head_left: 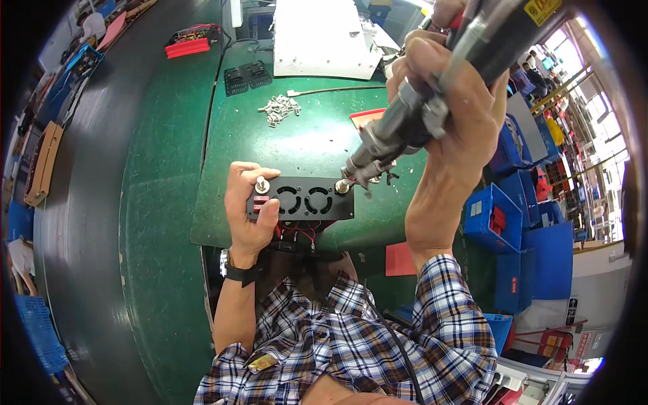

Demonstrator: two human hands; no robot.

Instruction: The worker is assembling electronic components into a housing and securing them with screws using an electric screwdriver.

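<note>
My left hand (pixel 244 209) grips the left end of a black end panel (pixel 303 200), thumb on its face and fingers over the far edge. The panel has two round fan grilles and two metal terminal posts, a left post (pixel 262 184) beside my fingers and a right post (pixel 342 186). Red and dark wires (pixel 297 231) show along its near side. Raised at the upper right, my right hand (pixel 466 111) is wrapped round a black and silver power screwdriver (pixel 395 125). Its tip points down at the right post; whether they touch I cannot tell.
Small metal pieces (pixel 279 110) lie heaped on the green bench (pixel 236 138), near black slotted plastic parts (pixel 248 77). A white box (pixel 324 40) stands behind. A dark conveyor belt (pixel 81 175) runs along the left. Blue bins (pixel 496 216) are at the right.
</note>
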